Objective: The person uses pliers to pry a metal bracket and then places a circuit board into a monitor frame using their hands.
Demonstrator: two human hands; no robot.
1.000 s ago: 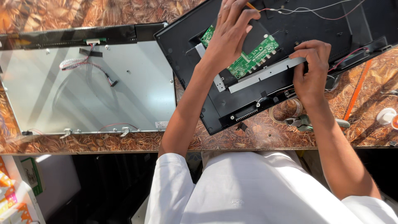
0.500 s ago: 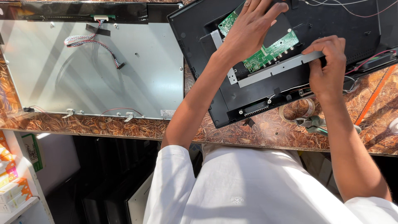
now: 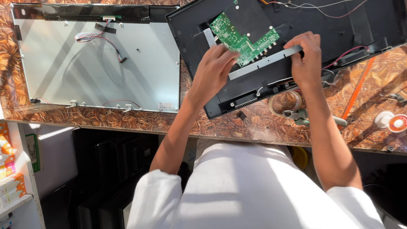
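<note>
A black plastic monitor back cover (image 3: 296, 25) lies on the patterned brown table. On it sits a green circuit board (image 3: 241, 38) with a grey metal bracket strip (image 3: 267, 63) along its near edge. My left hand (image 3: 214, 70) grips the left end of that strip and the board's near corner. My right hand (image 3: 306, 57) pinches the strip's right end. Thin red and white wires (image 3: 322, 6) run across the cover's far side.
A bare metal display panel (image 3: 97, 63) with a ribbon cable (image 3: 99, 40) lies to the left. Near the table's front edge sit a tape roll (image 3: 284, 101), pliers (image 3: 301, 115), an orange tool (image 3: 356, 91) and a solder spool (image 3: 396, 123). Boxes stand on a low shelf (image 3: 12, 169).
The view has shifted so the cover sits nearer the centre. My left hand slid from on top of the board down to the strip's left end. My right hand stays on the right end.
</note>
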